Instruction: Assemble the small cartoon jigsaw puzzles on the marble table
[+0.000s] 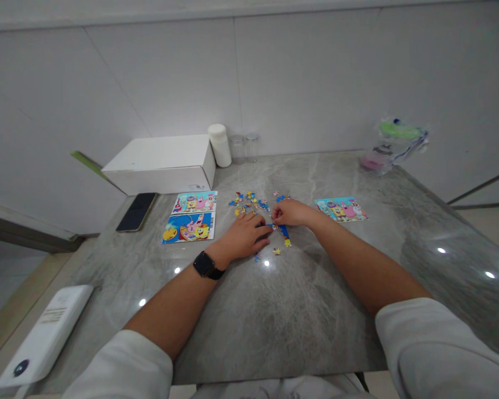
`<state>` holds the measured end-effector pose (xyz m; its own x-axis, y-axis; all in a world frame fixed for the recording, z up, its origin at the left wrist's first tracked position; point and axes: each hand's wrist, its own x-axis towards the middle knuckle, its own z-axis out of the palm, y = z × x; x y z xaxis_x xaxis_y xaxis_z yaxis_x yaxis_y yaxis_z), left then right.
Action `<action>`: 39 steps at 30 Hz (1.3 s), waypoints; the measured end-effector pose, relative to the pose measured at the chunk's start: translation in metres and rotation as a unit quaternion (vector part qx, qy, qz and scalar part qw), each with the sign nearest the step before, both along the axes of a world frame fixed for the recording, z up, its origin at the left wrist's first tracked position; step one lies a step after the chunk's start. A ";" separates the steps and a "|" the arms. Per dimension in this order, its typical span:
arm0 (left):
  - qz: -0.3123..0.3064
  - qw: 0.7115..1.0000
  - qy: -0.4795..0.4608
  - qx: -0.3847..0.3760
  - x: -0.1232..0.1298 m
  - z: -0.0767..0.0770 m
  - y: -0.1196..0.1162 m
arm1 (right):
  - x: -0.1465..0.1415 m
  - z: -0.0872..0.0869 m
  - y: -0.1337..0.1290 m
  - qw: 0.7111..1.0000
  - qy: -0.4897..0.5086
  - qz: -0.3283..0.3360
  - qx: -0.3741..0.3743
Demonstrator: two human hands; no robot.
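Small jigsaw puzzle pieces [251, 199] lie in a loose heap at the middle of the table. Just in front of the heap, my left hand [244, 234] rests with thumb and index finger apart, their tips at a partly joined blue strip of puzzle [284, 233]. My right hand [290, 213] has its fingertips pinched together at the upper left end of that strip, on a puzzle piece mostly hidden by the fingers. A loose yellow piece [276, 251] and a bluish piece [256, 257] lie nearer to me.
Cartoon picture cards [189, 227] lie left, another card [341, 209] right. Behind stand a white box [162, 160], a white bottle [220, 145] and two clear glasses [251, 148]. A phone [137, 211], a white device [45, 335] and a plastic bag [395, 145] lie near the table's edges.
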<state>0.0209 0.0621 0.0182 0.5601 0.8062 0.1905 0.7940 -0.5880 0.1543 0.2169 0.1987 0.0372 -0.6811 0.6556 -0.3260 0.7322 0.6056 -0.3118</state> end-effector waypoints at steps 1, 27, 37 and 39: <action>-0.001 1.000 0.003 0.000 0.001 0.000 0.000 | 0.000 0.000 0.000 1.000 0.001 0.004 -0.002; -0.010 1.000 0.017 0.002 0.007 0.005 -0.002 | 0.013 0.003 0.007 0.996 -0.027 0.081 0.008; -0.026 0.999 0.028 -0.014 0.008 0.000 0.000 | 0.008 0.004 -0.001 0.995 -0.036 0.087 0.010; -0.025 0.999 0.027 -0.016 0.009 0.001 0.000 | 0.008 0.004 -0.001 0.996 -0.035 0.084 0.012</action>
<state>0.0295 0.0623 0.0192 0.6085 0.7821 0.1343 0.7713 -0.6227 0.1315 0.2246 0.1973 0.0417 -0.7586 0.5424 -0.3610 0.6387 0.7285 -0.2477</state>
